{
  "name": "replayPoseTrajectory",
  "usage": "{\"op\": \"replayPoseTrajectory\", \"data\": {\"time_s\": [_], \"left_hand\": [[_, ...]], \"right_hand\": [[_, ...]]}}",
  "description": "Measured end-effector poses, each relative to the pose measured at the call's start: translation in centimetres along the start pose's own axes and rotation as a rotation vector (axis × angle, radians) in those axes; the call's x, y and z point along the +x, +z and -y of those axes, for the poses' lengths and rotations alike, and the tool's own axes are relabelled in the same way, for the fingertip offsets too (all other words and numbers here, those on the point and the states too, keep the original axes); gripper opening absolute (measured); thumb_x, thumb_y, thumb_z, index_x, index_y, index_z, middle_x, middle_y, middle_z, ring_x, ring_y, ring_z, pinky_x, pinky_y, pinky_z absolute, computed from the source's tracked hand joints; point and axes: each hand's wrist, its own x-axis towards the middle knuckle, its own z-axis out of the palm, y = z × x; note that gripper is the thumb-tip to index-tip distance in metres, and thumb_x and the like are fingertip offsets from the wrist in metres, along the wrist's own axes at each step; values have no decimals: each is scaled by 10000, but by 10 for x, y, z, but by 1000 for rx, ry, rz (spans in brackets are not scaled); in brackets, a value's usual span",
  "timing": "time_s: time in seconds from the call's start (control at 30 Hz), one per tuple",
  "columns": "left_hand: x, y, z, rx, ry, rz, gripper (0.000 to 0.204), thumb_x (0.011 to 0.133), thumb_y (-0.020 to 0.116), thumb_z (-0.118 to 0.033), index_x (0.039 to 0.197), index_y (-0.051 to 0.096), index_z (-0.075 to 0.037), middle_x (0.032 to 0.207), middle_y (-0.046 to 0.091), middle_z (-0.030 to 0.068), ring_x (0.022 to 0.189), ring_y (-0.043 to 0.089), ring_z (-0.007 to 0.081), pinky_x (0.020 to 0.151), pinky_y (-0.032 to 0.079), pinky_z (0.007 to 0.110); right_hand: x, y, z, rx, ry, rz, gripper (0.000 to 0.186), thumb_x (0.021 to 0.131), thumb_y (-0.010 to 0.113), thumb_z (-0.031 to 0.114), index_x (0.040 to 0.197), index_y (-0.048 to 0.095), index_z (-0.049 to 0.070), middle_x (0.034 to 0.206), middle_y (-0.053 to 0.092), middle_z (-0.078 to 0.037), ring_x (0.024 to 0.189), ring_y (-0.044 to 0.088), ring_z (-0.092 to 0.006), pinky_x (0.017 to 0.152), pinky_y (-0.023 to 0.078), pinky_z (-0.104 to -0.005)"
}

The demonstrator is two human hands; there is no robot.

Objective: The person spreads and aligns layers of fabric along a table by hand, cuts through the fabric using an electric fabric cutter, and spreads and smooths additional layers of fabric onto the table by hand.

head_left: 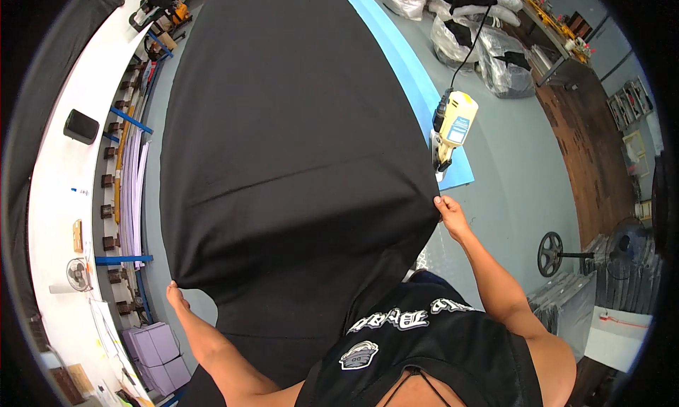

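A wide sheet of black fabric (283,110) runs away from me over a long table, its near part lifted in folds. My left hand (177,294) is closed on its left edge, low in the picture. My right hand (447,210) pinches its right edge, just below a corded cream electric cutting tool (455,120). That tool stands on a light blue strip (458,170) showing along the fabric's right side. My black sleeveless top fills the bottom middle of the view.
At left are a white counter (56,173) with a small fan (78,274), a rack of long rolls (133,195) and purple bundles (152,357). Plastic-wrapped bundles (506,74) lie at upper right. A pedestal fan (550,255) and grey stacked sheets (555,304) are at right.
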Motion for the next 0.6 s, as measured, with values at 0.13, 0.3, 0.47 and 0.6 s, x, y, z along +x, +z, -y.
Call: {"op": "replayPoseTrajectory", "data": {"time_s": [0.13,0.3,0.47,0.6], "left_hand": [[-69,83,-13,520,65,-376,350,866,525,-360,1108,605,-120,1076,623,168,994,578,352,852,446,479],[-282,199,-7,565,634,-113,306,853,569,-249,1057,567,-21,1051,568,197,954,542,385,818,437,476],[-523,255,49,760,451,473,501,851,558,-446,1210,469,-106,1265,455,137,1153,435,362,919,353,540],[-647,260,69,1070,-65,885,906,761,547,-649,1444,229,-146,1472,259,149,1342,270,353,1029,221,615]], "right_hand": [[7,-22,-20,-111,-5,76,250,921,569,292,758,536,105,658,460,68,619,435,-50,565,382,-226],[-8,-67,-73,-265,-55,317,182,877,637,221,831,607,47,664,503,51,611,443,-55,546,388,-247],[-9,-177,-93,-346,-37,326,190,857,659,210,805,608,34,689,551,31,642,470,-56,579,414,-240],[10,-300,-86,-336,63,144,175,861,659,204,785,594,60,668,566,35,626,497,-50,586,426,-228]]}}
